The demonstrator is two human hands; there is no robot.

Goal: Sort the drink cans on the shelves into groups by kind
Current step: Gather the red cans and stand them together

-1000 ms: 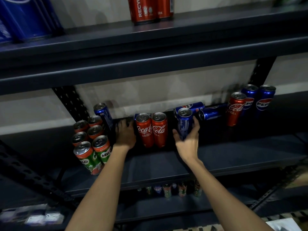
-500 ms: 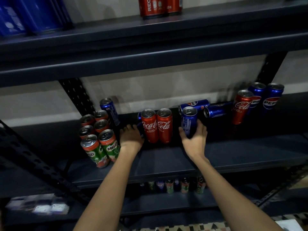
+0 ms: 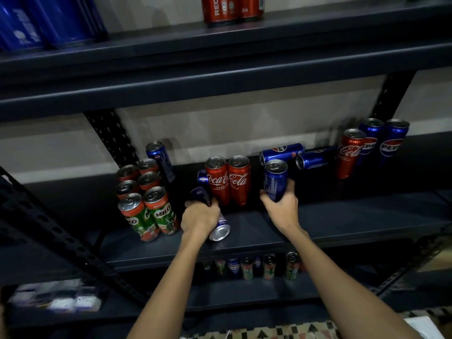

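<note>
My left hand grips a blue Pepsi can lying on its side, its silver end toward me, on the middle shelf. My right hand holds an upright blue Pepsi can. Between them stand two red Coca-Cola cans, with another blue can partly hidden behind. A cluster of Milo cans stands at the left, a blue can behind it. Two Pepsi cans lie at the back. At the right stand a Coca-Cola can and two Pepsi cans.
The upper shelf carries red cans and blue packs. Several mixed cans stand on the lower shelf. Perforated uprights flank the middle shelf. Blurred small items lie at the lower left.
My left hand has pulled a lying blue Pepsi can from behind the Coca-Cola cans toward the shelf front. My right hand keeps its hold on the upright Pepsi can.
</note>
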